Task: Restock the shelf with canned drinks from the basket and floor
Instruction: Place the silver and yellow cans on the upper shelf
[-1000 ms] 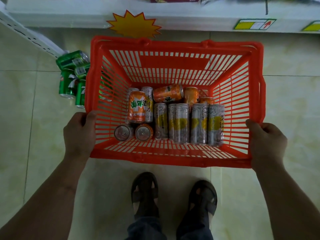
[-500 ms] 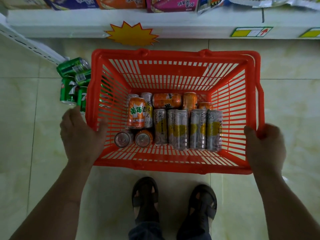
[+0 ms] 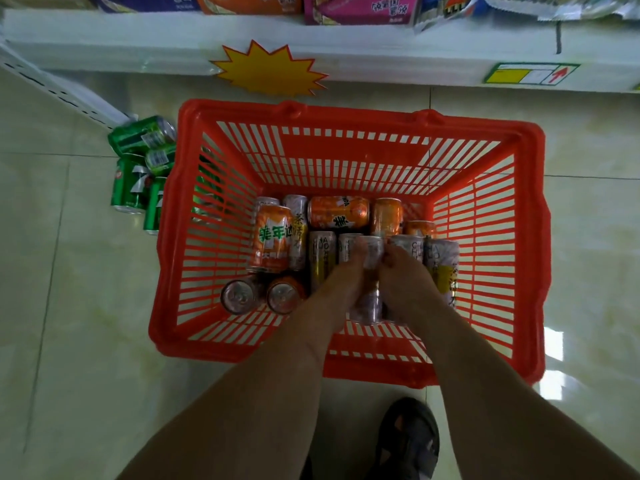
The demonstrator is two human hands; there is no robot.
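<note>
An orange plastic basket [image 3: 526,271] sits on the floor tiles before the white shelf [image 3: 346,46]. It holds several orange cans [image 3: 272,239] and several silver-and-yellow cans [image 3: 322,258] lying side by side. Both of my hands are inside the basket. My left hand [image 3: 341,284] and my right hand [image 3: 407,280] close from either side around one silver can [image 3: 370,252] in the middle of the row. Several green cans [image 3: 138,168] lie on the floor just left of the basket.
A yellow starburst tag [image 3: 268,69] and a price label [image 3: 530,73] hang on the shelf edge. Coloured boxes [image 3: 360,8] stand on the shelf. A white perforated rail [image 3: 65,88] runs at the left. My sandalled foot [image 3: 408,441] is near the basket's front.
Both hands left the basket's side rims and reached inside, meeting around a silver can in the middle. The view has moved closer to the basket.
</note>
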